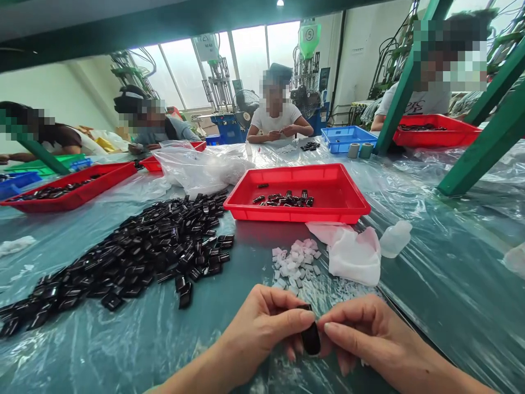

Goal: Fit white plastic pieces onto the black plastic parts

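Observation:
Between thumb and fingers, my left hand (pixel 270 323) grips a small glossy black plastic piece (pixel 311 338), held upright. My right hand (pixel 365 328) is closed in a pinch at the piece's right edge; whatever its fingertips hold, if anything, is hidden. Just beyond the hands lies a heap of small white pieces (pixel 297 261). To the left spreads a large pile of similar black plastic pieces (pixel 151 246). Farther back, a red tray (pixel 295 213) holds several more black pieces.
A folded white cloth (pixel 355 257) and a translucent white piece (pixel 396 239) lie right of the heap. Green posts (pixel 484 142) rise at right. Another red tray (pixel 74 194) and a clear plastic bag (pixel 192 167) stand left. Co-workers sit around the plastic-covered table; a blue tray (pixel 348 137) is far back.

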The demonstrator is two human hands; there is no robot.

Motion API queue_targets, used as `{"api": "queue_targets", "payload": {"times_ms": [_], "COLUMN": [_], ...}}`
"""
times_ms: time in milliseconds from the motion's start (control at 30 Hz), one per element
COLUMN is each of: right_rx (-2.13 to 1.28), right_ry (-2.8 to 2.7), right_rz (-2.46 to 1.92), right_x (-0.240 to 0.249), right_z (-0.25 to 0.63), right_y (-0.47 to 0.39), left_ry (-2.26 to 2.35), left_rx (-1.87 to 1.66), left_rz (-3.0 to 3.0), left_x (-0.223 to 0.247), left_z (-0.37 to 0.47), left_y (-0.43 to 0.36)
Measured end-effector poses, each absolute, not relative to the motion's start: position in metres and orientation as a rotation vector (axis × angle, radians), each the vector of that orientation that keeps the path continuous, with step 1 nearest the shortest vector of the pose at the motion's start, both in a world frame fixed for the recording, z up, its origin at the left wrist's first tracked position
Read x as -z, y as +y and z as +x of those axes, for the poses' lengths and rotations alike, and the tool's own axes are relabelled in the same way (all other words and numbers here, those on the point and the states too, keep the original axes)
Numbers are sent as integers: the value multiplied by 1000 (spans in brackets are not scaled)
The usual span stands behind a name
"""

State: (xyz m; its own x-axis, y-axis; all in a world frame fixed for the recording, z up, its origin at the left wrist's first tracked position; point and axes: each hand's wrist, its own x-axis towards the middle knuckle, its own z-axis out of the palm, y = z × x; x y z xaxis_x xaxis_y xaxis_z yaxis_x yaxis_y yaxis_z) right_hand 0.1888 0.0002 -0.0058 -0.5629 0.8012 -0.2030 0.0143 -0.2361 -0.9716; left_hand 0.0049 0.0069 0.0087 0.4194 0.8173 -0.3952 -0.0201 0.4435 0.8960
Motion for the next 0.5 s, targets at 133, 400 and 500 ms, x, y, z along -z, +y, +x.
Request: {"api": "queue_targets", "payload": {"times_ms": [133,400,500], "right_rx": [-1826,-1757,-1715], "right_ry": [-1497,-1534,-1563], "right_rz": [-1022,-1069,-1073], "right_x": [5,4,3], "right_z": [190,193,192], "right_y": [0,-1,-1], "left_ry": [996,1007,1017], "left_rx": [-638,-628,-644], "left_rz": [947,926,904], "left_x": [-6,-3,-2], "left_z": [4,4,4], "left_y": [7,7,5]}}
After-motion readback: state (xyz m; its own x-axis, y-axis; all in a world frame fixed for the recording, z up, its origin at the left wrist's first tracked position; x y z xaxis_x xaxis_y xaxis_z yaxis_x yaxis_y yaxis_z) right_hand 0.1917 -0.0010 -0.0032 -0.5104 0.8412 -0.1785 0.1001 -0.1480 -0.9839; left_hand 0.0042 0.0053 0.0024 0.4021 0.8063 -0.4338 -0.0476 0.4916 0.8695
